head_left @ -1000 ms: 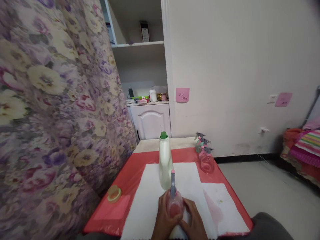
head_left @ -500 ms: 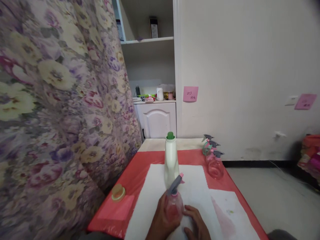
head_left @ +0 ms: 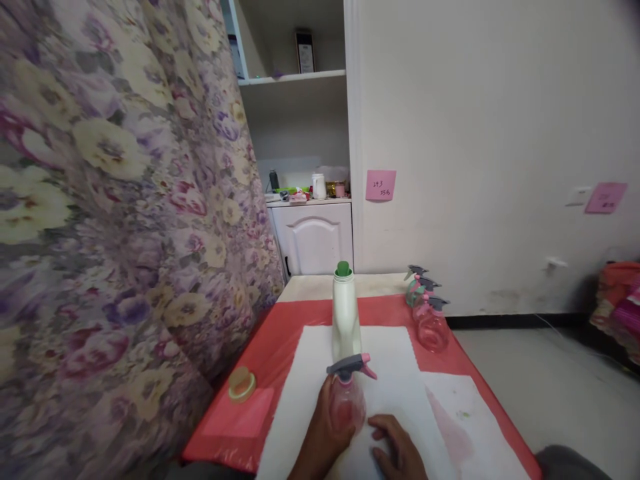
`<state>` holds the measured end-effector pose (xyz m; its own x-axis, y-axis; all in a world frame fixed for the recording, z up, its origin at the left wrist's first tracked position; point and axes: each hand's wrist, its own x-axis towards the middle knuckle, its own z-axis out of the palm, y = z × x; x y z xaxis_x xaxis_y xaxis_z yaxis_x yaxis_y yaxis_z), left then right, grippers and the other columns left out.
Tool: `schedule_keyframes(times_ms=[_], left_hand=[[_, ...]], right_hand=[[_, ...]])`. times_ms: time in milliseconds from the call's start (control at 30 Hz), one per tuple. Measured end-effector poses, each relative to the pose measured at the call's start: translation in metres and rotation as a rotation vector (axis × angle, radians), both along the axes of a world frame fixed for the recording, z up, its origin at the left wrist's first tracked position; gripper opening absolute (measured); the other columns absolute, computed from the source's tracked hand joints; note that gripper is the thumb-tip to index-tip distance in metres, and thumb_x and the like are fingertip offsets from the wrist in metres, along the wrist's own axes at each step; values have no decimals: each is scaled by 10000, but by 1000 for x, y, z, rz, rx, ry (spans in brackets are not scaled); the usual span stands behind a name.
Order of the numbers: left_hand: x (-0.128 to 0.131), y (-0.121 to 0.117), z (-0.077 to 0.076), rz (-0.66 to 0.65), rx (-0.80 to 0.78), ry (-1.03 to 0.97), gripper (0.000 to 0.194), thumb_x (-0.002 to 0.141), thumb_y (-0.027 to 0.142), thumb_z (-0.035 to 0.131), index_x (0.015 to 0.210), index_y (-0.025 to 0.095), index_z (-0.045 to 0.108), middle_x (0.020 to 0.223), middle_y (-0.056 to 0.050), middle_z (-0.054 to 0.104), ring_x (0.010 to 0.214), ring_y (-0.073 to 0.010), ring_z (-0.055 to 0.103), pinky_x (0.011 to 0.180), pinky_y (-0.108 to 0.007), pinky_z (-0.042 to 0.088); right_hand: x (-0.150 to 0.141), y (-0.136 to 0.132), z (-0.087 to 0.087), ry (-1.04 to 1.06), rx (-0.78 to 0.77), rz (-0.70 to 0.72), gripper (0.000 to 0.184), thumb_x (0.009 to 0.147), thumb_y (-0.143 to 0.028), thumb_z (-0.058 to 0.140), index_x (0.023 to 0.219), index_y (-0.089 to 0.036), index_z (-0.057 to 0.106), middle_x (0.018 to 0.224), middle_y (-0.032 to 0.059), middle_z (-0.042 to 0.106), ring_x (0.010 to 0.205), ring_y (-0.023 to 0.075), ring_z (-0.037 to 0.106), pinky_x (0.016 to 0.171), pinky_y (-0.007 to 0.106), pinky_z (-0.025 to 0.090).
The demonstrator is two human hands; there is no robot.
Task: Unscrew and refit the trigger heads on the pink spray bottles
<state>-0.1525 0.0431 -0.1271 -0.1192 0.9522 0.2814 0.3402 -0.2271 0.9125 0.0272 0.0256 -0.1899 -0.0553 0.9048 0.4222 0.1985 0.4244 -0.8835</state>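
Note:
A clear pink spray bottle (head_left: 349,403) with a grey and pink trigger head is gripped round its body by my left hand (head_left: 320,427). Its trigger points to the right. Just right of the bottle is my right hand (head_left: 395,445), fingers loosely curled and apart, holding nothing. Behind the spray bottle stands a tall pale green bottle (head_left: 345,310) with a green piece in its open mouth. Both bottles are over a white sheet (head_left: 295,393) on the red-covered table.
Several spray bottles (head_left: 433,331) stand in a row at the table's right edge. A round yellowish lid (head_left: 241,385) lies at the left near a pink paper (head_left: 237,413). A stained white paper (head_left: 475,413) lies at right. A floral curtain (head_left: 125,233) hangs along the left side.
The spray bottle has turned, so its trigger head now lies more level and points right. My right hand has come away from the bottle, slightly rightward. The camera view has shifted slightly.

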Motion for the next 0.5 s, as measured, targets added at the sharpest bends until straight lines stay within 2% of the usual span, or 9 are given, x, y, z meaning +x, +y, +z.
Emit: schedule_keyframes(times_ms=[100, 167, 300, 500], left_hand=[[16, -2, -15, 124, 77, 42, 871, 595, 262, 706, 1373, 181, 322, 1396, -173, 461, 1320, -330, 444, 1118, -487, 361], [24, -2, -19, 228, 78, 104, 877, 563, 264, 740, 1340, 176, 343, 1351, -176, 460, 1306, -336, 439, 1111, -493, 366], [27, -1, -14, 303, 23, 164, 755, 590, 264, 731, 1265, 173, 404, 1240, -150, 497, 1225, -326, 489, 1065, -505, 411], [28, 2, -11, 357, 112, 133, 688, 635, 252, 636, 1277, 161, 407, 1186, -144, 524, 1151, -309, 532, 1012, -471, 447]], right_hand=[[0, -2, 2, -27, -27, -29, 295, 744, -280, 604, 1034, -287, 660, 921, 27, 724, 832, 234, 679, 832, 365, 528], [0, -3, 3, -36, -35, -41, 283, 744, -281, 606, 1021, -284, 665, 872, 26, 722, 835, 241, 673, 830, 372, 525], [1, -5, 8, -52, -27, -14, 282, 743, -272, 597, 1017, -286, 662, 870, 21, 703, 839, 244, 659, 827, 383, 513], [2, -7, 13, -85, -29, -15, 257, 743, -226, 590, 980, -289, 664, 867, 16, 696, 846, 242, 646, 818, 377, 496]])
